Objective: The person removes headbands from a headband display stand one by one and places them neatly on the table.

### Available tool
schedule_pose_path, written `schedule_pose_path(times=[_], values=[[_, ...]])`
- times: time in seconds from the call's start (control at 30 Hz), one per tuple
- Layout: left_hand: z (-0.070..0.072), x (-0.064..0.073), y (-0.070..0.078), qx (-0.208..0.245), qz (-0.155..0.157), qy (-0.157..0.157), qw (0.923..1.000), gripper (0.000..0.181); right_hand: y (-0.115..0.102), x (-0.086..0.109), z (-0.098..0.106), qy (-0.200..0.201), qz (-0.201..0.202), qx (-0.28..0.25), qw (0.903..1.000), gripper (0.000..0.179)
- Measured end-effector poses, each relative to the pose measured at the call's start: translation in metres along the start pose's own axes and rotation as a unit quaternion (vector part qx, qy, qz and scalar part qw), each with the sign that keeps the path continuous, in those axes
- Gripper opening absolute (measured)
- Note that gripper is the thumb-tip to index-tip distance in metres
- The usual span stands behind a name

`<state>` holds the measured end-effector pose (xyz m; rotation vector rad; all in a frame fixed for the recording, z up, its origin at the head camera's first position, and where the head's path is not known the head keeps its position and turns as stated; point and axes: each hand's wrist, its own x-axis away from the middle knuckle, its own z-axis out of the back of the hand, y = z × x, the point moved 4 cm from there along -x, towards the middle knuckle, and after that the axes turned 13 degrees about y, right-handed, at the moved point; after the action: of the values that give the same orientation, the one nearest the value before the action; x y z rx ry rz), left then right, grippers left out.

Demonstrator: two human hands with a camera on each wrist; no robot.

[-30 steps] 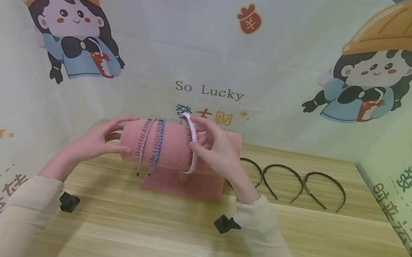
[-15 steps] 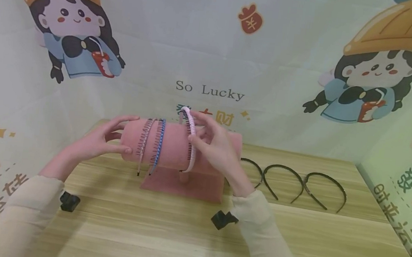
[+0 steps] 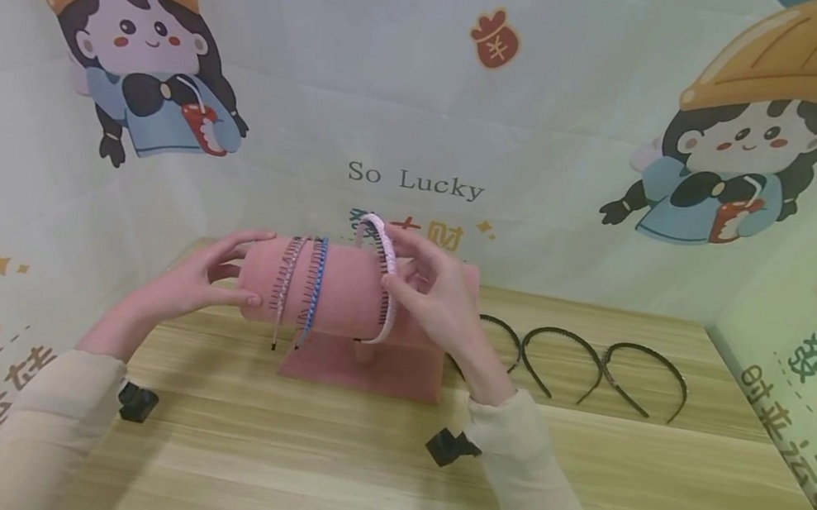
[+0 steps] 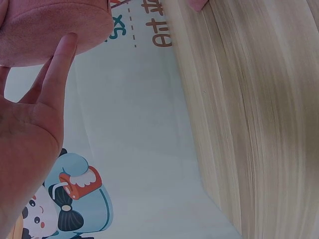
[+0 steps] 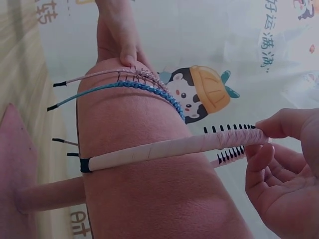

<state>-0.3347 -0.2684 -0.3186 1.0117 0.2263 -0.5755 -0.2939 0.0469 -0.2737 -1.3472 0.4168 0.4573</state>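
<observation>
A pink padded headband stand (image 3: 352,291), a horizontal roll on a post and flat base, stands on the table. My left hand (image 3: 189,278) grips its left end, fingers behind and thumb in front. Around the roll near that end sit a pale pink beaded headband (image 3: 287,284) and a blue braided headband (image 3: 314,287). With thumb and fingers my right hand (image 3: 438,291) pinches a pale pink wrapped headband (image 5: 199,144) with black comb teeth. Its arch rises above the roll's top, while one leg lies against the front of the roll.
Several thin black headbands (image 3: 562,362) lie in a row on the wooden table (image 3: 327,462), right of the stand. A printed cloth (image 3: 308,70) rises behind and at both sides. A black wrist mount (image 3: 139,403) shows under the left sleeve.
My right hand lifts the pale pink wrapped headband a little, then shifts it slightly right along the roll. The left hand and the stand hold their place.
</observation>
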Motion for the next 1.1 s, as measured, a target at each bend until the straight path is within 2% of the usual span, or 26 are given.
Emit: schedule_pose_path(times=[0.57, 0.77, 0.87, 1.1], values=[[0.000, 0.001, 0.002, -0.003, 0.017, 0.003, 0.9998, 0.079, -0.015, 0.001, 0.017, 0.017, 0.012, 0.019, 0.9996, 0.050], [0.000, 0.003, 0.003, -0.006, 0.025, 0.003, 0.9997, 0.079, -0.016, 0.002, 0.014, 0.014, -0.011, 0.021, 0.9996, 0.058], [0.000, 0.004, 0.004, -0.007, 0.031, 0.002, 0.9995, 0.079, -0.016, 0.003, 0.013, 0.015, -0.016, 0.037, 0.9991, 0.064], [-0.001, 0.004, 0.005, -0.007, 0.040, 0.003, 0.9992, 0.079, -0.020, 0.005, 0.023, 0.018, 0.006, 0.113, 0.9934, 0.062]])
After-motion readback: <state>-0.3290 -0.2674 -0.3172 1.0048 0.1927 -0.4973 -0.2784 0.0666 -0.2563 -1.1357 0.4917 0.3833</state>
